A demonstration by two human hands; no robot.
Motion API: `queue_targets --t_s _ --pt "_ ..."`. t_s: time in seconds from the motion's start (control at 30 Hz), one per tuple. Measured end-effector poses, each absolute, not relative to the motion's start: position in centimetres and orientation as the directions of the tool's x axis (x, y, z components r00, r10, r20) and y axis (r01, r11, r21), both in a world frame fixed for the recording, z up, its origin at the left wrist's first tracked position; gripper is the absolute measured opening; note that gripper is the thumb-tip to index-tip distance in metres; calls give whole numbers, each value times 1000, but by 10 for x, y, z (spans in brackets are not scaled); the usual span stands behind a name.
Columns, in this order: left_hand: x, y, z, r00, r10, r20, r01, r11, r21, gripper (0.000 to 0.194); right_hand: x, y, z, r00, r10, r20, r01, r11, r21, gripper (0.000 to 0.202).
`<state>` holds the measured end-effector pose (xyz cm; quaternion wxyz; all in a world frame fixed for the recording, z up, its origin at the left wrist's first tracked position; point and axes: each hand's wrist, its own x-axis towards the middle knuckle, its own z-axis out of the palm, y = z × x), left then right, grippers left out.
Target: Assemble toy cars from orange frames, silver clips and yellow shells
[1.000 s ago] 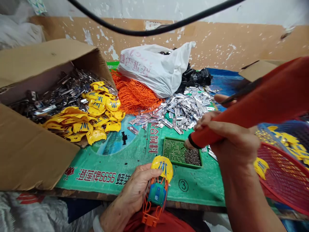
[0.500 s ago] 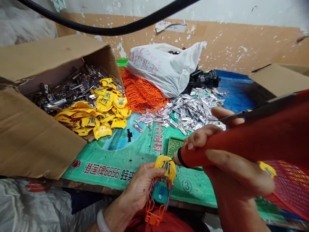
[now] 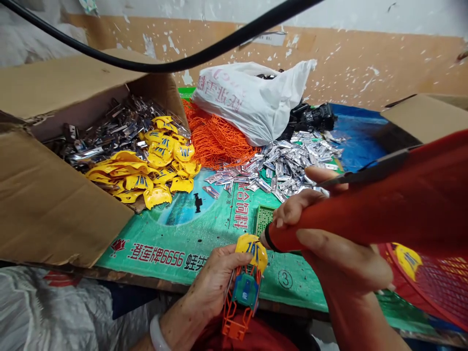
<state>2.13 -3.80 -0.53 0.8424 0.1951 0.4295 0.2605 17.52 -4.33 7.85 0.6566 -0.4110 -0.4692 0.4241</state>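
Low in the middle, my left hand [image 3: 208, 275] is closed around a toy-like assembly. It has a yellow printed cover [image 3: 254, 251] on top, a blue-green block [image 3: 244, 290] below and an orange plastic frame [image 3: 236, 324] at the bottom. My right hand [image 3: 340, 261] wraps round a large red power screwdriver [image 3: 369, 204]. The tool slants down to the left, its dark-collared tip at the right edge of the yellow cover. Whether a screw sits under the tip is too small to tell. A small green perforated tray [image 3: 263, 218] lies just behind the tip, partly hidden.
A cardboard box [image 3: 54, 204] at left holds dark metal parts, with yellow covers [image 3: 139, 183] spilling out. Behind lie orange frames [image 3: 215, 141], a white bag [image 3: 248, 100] and silver plates [image 3: 288, 161]. A red basket [image 3: 435, 287] stands right. A black cable [image 3: 183, 63] hangs across the top.
The view has shifted slightly. The screwdriver and my right hand sit a little further left and lower in the picture; the tip stays at the yellow cover. My left hand keeps its hold.
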Motion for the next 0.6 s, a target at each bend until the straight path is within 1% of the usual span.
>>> queue_targets --t_s 0.17,0.37,0.5,0.6 --pt "22 -37 -5 506 603 -617 -255 788 561 30 178 -43 74 204 940 272 -151 305 -940 51" --pt "23 -38 -6 497 604 -623 -235 785 574 31 181 -41 70 170 951 260 -132 283 -950 43" --pt "24 -39 -6 491 618 -615 -242 774 584 31 181 -41 67 146 951 272 -121 290 -949 46" --pt "24 -40 -7 485 630 -607 -254 766 591 31 179 -42 65 170 942 290 -120 312 -943 47"
